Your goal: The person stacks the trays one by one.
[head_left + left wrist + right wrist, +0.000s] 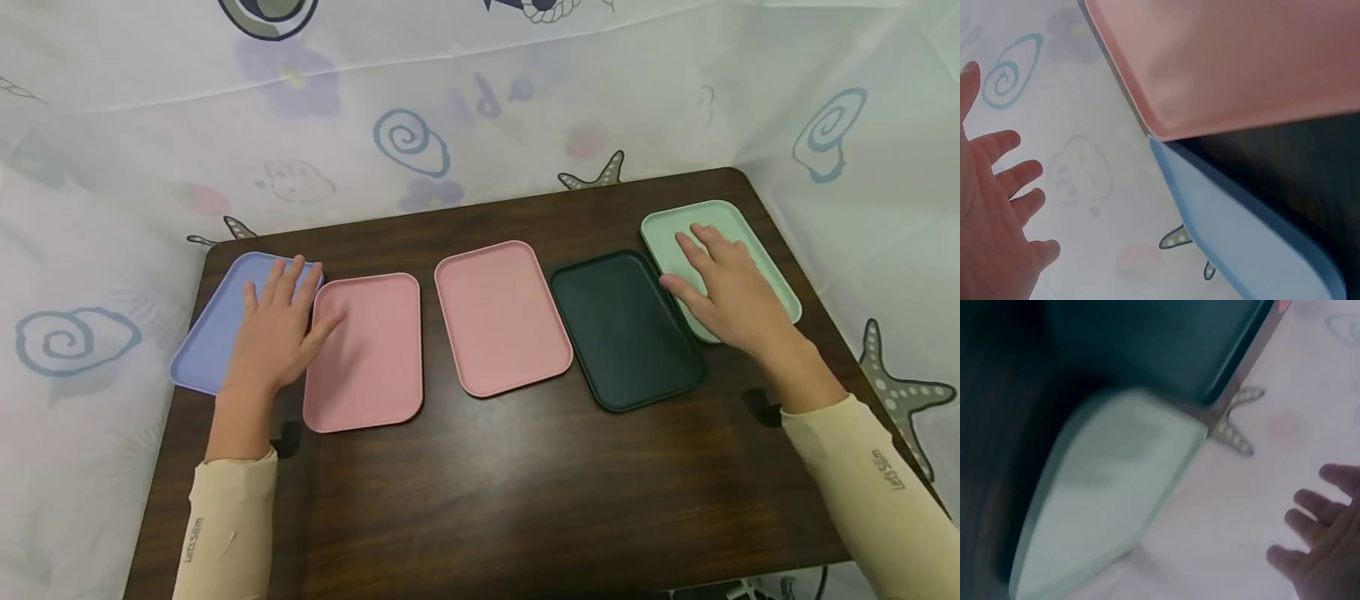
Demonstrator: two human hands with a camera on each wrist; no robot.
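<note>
Fingers spread apart, nothing held: I see left hand (pixel 277 329) over a blue, plastic-looking, rounded rectangular tray (pixel 213 333), right hand (pixel 723 292) over a similar mint-green tray (pixel 1116 500). I'd guide both slowly, palms level, nudging nothing.

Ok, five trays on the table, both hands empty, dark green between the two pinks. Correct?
No: the dark green tray is between a pink tray and the light green tray, per the head view. Five trays on the table, left hand and right hand empty: correct.
</note>
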